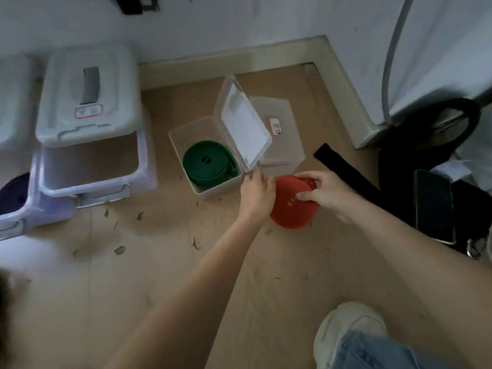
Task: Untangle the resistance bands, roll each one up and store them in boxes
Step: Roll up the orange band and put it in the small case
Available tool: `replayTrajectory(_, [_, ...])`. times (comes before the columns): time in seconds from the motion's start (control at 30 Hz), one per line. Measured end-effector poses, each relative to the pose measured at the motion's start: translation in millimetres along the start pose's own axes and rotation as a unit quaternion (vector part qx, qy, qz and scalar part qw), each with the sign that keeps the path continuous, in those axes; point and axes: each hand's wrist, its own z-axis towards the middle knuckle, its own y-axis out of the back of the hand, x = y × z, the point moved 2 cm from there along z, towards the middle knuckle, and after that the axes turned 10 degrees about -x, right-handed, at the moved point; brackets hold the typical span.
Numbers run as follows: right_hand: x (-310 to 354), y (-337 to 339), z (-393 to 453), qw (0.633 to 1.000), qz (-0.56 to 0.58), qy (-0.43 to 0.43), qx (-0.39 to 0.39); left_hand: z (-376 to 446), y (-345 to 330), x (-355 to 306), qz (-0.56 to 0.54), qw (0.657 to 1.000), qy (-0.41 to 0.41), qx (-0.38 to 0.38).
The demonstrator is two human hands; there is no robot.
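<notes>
We see our right hand [323, 191] pinching a rolled red resistance band [290, 206], a flat rubbery disc, while our left hand [257, 191] curls against its edge. Just beyond the left hand, a clear plastic box [207, 190] with its hinged lid [243, 123] raised holds a coiled green resistance band [209, 163]. Beyond the right hand lies a second clear box [285, 145], on the wooden floor [159, 262].

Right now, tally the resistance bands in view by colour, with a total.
Green: 1, rolled, in the open clear box
Red: 1, rolled, gripped by the right hand
Black: 1, unrolled on the floor
Total: 3
</notes>
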Motion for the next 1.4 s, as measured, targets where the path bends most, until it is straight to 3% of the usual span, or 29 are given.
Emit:
replayTrajectory(0.17, [-3.4,0.2,5.5,0.999,0.015,0.022,0.029,13.2,-17.9,-9.4,-0.089,0.992,0.078,-0.031])
replayTrajectory(0.27, [3.3,0.4,6.5,0.997,0.014,0.040,0.063,11.0,-16.2,-18.4,-0.105,0.994,0.024,-0.025])
replayTrajectory(0.47, [11.7,5.5,13.7,0.995,0.025,0.066,0.067,14.3,-0.1,-18.0,-0.004,0.992,-0.119,0.034])
replayTrajectory(0.67, [11.9,21.8,24.1,0.978,0.206,0.018,0.012,1.7,-2.5,-5.2,0.075,0.979,-0.188,-0.013])
replayTrajectory(0.83, [23.5,29.7,31.5,0.966,0.258,0.023,-0.001,-13.6,-4.2,3.1,-0.041,0.991,-0.057,-0.118])
replayTrajectory(0.93, [26.6,32.8,33.7,0.979,0.201,0.037,-0.022,-1.5,-9.4,-6.0,0.001,0.990,-0.103,-0.100])
replayTrajectory(1.03, [25.7,37.5,37.5,0.987,0.146,0.048,-0.044,20.6,-14.8,-18.6,0.080,0.975,-0.196,-0.073])
replayTrajectory(1.23, [29.6,49.1,47.8,0.992,0.052,0.066,-0.090,57.2,-30.5,-21.6,0.215,0.933,-0.289,0.012])
replayTrajectory(1.33, [31.4,66.3,57.7,0.976,0.161,0.033,-0.143,62.6,-26.2,-18.9,0.309,0.887,-0.342,0.022])
replayTrajectory(1.4, [35.2,72.1,65.2,0.928,0.305,-0.038,-0.209,55.1,-13.8,-13.0,0.330,0.869,-0.368,0.010])
